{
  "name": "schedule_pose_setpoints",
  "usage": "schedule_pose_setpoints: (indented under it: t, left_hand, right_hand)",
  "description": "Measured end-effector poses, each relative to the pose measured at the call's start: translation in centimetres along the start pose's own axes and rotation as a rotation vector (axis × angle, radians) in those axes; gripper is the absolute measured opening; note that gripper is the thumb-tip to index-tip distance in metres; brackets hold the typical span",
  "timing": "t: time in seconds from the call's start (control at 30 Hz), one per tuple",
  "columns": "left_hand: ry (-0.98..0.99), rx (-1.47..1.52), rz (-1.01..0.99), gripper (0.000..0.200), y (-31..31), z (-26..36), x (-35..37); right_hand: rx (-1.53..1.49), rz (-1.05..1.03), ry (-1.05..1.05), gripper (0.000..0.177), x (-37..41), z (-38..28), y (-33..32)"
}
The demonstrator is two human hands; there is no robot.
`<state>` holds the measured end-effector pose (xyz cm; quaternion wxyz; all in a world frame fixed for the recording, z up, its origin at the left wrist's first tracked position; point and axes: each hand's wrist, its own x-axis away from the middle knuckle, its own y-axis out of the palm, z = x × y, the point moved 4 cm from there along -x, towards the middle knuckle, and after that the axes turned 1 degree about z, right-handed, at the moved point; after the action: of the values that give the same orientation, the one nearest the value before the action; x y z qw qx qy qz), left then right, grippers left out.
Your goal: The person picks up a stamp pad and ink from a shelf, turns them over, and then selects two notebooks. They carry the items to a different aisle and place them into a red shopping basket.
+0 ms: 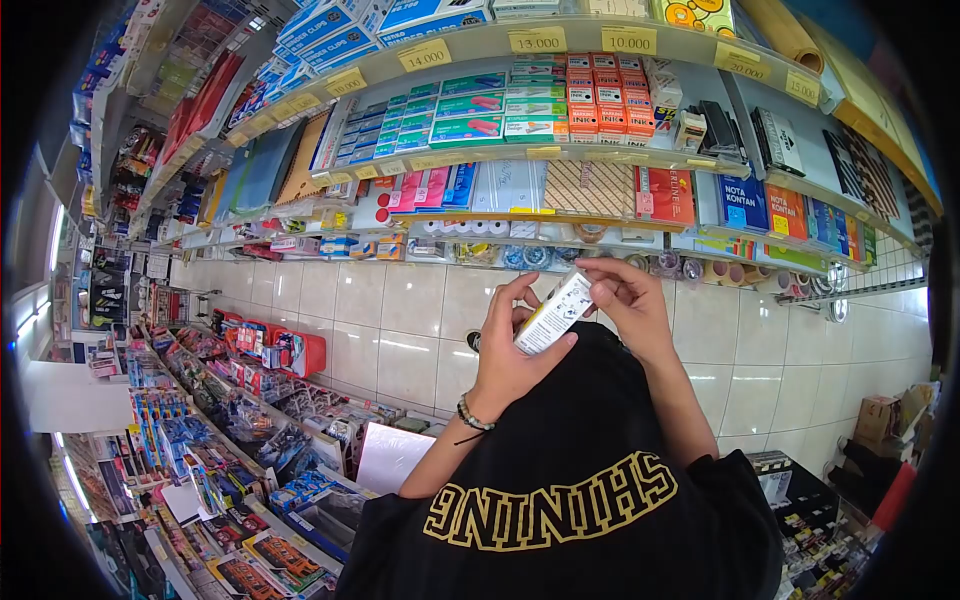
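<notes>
A small white box (552,322) with printed pictures and text on its side is held tilted in front of my chest. My left hand (507,362), with a beaded bracelet at the wrist, wraps round the box's lower part, the thumb lying along its edge. At the upper end, my right hand (637,312) has its thumb and bent fingers closed on the box. Whether the box's top flap is lifted cannot be made out, as fingers cover part of that end.
Shelves ahead carry orange ink boxes (610,105), green-and-white boxes (468,107), binder clip boxes (330,35) and notebooks (590,188). Price tags line the shelf edge (480,50). A red basket (308,352) and packed display racks (230,440) stand left; cardboard boxes (880,418) lie right.
</notes>
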<state>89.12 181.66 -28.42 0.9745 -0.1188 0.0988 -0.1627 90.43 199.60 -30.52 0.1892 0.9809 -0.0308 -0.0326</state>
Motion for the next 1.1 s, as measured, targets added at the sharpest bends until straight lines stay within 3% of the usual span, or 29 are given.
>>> schedule_pose_setpoints:
  t: [1.1]
  left_hand:
    - [-0.044, 0.060, -0.024, 0.080, 0.63, -0.53, -0.03]
  right_hand:
    - [-0.001, 0.020, -0.030, 0.034, 0.21, 0.17, -0.21]
